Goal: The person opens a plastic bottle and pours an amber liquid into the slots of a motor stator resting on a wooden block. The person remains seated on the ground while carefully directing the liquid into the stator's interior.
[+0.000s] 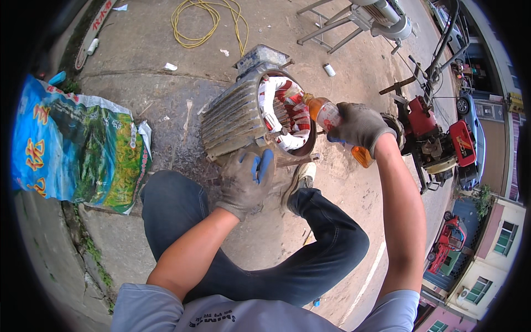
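An electric motor housing (232, 124) with cooling fins lies on its side on the ground before me. Its open round end shows windings (269, 110) wrapped in white and red. My right hand (362, 128), in a grey glove, is closed round a clear plastic bottle (325, 112) of amber liquid. The bottle is tilted, its neck at the rim of the open end; whether liquid flows out cannot be seen. My left hand (246, 180), also gloved with blue on the fingers, is bent against the housing's near lower side. A metal terminal box (261, 57) sits on the housing.
A colourful woven sack (83, 146) lies at the left. Beyond the motor are a coiled yellow cable (193, 40), a small can (329, 69) and a grey machine on a metal stand (345, 27). A red engine-driven machine (426, 124) stands at the right, near an orange container (362, 156).
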The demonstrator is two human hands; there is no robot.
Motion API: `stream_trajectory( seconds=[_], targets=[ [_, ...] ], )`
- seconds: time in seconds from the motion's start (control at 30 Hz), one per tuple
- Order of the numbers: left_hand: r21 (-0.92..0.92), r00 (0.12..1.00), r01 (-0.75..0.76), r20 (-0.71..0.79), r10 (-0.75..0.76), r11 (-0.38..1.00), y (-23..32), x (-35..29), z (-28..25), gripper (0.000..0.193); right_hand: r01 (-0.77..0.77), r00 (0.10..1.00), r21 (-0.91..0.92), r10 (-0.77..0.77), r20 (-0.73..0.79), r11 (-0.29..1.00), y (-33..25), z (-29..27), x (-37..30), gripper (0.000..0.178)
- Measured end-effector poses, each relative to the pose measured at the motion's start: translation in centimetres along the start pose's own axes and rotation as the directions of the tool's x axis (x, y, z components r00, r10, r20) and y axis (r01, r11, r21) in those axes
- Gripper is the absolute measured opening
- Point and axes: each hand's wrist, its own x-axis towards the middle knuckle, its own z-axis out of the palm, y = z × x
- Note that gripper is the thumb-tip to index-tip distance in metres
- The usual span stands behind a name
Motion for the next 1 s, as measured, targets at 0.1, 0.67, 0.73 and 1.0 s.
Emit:
stream_trajectory(
  seconds=[0.1,0.67,0.73,1.0],
  targets=[
    [-0.009,1.0,0.005,0.0,-0.005,1.0,-0.1,-0.1,0.2,0.032,0.024,0.999,-0.052,-0.026,-0.03,0.998,0.1,0.2,-0.1,0.064],
    [0.002,1.0,0.019,0.012,-0.019,1.0,0.1,0.0,0.0,0.035,0.044,0.999,-0.046,-0.046,-0.029,0.998,0.4,-0.2,-0.7,0.062],
    [-0.004,1.0,0.015,0.011,-0.015,1.0,0.0,-0.1,0.1,0.035,0.031,0.999,-0.057,-0.032,-0.028,0.998,0.4,-0.1,-0.8,0.061],
    [-0.03,1.0,0.016,0.01,-0.016,0.999,0.1,0.0,0.2,0.035,0.016,1.0,-0.092,-0.015,0.021,0.996,1.2,0.2,-1.7,0.059]
  ],
)
